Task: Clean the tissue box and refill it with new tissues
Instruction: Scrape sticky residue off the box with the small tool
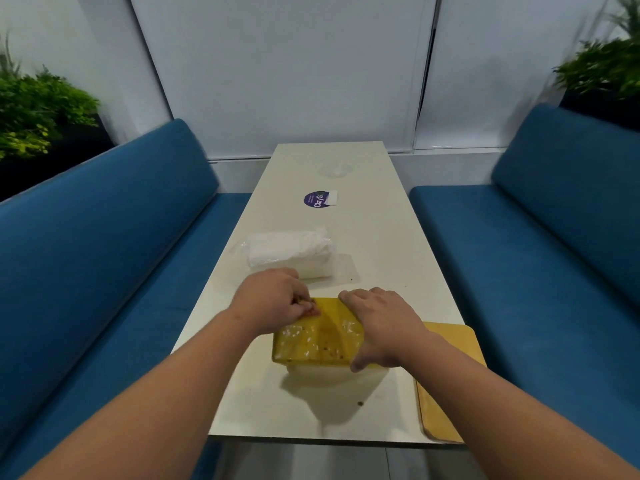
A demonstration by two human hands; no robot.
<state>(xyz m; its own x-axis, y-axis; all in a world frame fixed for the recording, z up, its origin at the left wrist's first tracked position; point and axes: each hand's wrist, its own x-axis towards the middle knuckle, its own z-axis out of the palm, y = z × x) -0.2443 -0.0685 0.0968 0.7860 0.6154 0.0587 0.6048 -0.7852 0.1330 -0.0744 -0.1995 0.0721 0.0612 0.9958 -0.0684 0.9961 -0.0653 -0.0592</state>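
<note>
A yellow tissue box (pixel 317 337) is held just above the near part of the white table (pixel 381 258), its glossy face speckled with small spots. My right hand (pixel 382 327) grips the box's right end, fingers curled over the far edge and thumb at the near corner. My left hand (pixel 273 301) is at the box's far left corner with fingertips curled, pinching at that edge. A plastic-wrapped pack of white tissues (pixel 289 252) lies on the table just beyond my left hand.
A tan flat board (pixel 446 382) lies at the table's near right corner. A purple round sticker (pixel 317 199) and a clear wrapper (pixel 334 168) are further along. Blue benches (pixel 104 258) flank the table; plants stand behind both.
</note>
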